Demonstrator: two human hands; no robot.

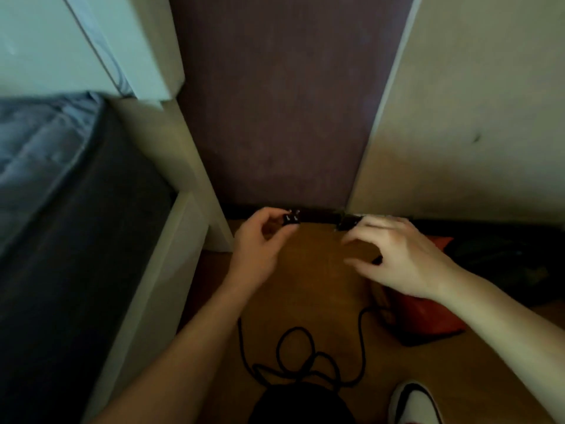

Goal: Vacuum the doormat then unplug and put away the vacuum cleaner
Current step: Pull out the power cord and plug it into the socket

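Plug pinched in left hand (no readable markings)

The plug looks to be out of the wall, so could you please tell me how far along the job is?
Done, by the look of it: the plug is free, prongs showing, pinched in the left hand. In hand: the right hand reaches toward a dark socket block by the skirting; whether it grips anything is unclear. Left: the cord lies in loose loops on the floor, so winding and storing remain. The doormat is out of view.
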